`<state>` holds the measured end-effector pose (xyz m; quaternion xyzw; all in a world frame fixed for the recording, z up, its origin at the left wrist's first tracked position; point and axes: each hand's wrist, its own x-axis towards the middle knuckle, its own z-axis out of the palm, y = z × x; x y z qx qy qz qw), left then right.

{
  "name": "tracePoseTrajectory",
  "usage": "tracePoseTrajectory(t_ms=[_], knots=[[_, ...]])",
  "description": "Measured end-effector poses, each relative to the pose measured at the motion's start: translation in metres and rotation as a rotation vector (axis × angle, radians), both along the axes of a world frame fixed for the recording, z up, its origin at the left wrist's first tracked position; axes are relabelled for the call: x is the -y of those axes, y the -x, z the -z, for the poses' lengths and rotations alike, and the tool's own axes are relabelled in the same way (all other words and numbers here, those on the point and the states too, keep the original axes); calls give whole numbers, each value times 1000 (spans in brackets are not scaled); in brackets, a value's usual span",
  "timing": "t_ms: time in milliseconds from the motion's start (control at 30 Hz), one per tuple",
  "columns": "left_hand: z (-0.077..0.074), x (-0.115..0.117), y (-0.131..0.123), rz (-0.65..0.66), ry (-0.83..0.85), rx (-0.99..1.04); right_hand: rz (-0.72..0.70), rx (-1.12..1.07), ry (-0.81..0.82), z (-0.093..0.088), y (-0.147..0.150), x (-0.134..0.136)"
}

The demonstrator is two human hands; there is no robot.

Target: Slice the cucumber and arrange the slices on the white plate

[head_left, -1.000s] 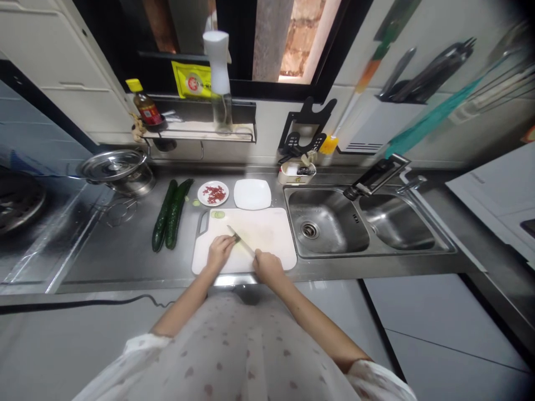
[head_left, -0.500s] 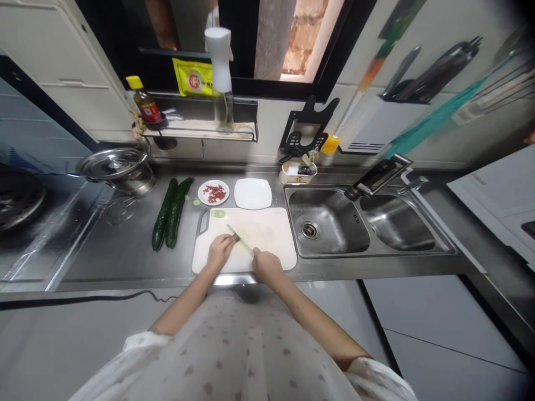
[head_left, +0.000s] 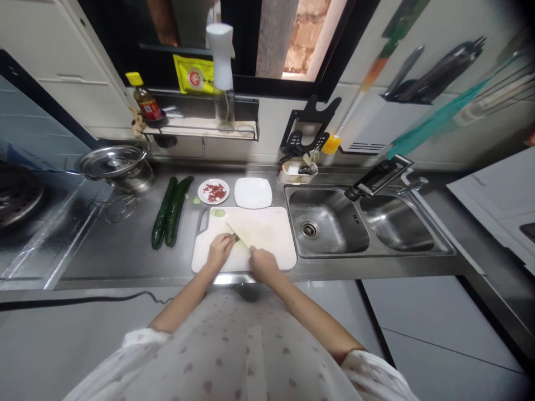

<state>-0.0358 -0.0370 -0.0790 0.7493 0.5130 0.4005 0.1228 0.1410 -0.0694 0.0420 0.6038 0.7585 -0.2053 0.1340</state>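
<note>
Nearer the left hand (head_left: pixel 220 249) now, the right hand (head_left: pixel 262 263) grips the knife (head_left: pixel 237 236); left fingers curl over something hidden.

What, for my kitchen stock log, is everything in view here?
cutting board: 1, white, counter before the person
knife: 1, steel blade, held over the board
cucumbers: 2, dark green, counter left of board
cucumber slices: a few, pale green, board's far left corner
round dish: 1, white with red chopped bits, behind board
square plate: 1, white, right of round dish
lidded pot: 1, steel, counter far left
sink: 1 double, steel, right of board
sauce bottle: 1, yellow cap, wall shelf
spray bottle: 1, white top, wall shelf
left hand: 1, curled on board beside blade
right hand: 1, gripping knife handle
</note>
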Motion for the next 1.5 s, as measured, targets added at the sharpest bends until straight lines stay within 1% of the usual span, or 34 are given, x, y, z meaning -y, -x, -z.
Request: tracePoseTrajectory(t_ms=[200, 467, 633, 833, 1000, 1200, 1333, 1500], knots=[[0, 0, 0, 3, -3, 7, -30, -6, -1, -2, 5, -6], [-2, 1, 0, 20, 2, 6, -28, -37, -44, 4, 13, -14], [-1, 1, 0, 20, -20, 6, -28, -39, -34, 5, 10, -12], [0, 1, 0, 7, -7, 8, -36, -34, -29, 4, 7, -10], [1, 0, 0, 14, -1, 18, -33, -46, -31, 9, 13, -19], [-1, 0, 0, 18, -3, 22, -35, -85, -45, 15, 18, -29], [-2, 0, -1, 21, 11, 36, -40, -77, -52, 15, 17, -27], [2, -1, 0, 20, 24, 51, -48, -39, -2, 9, 10, -19]])
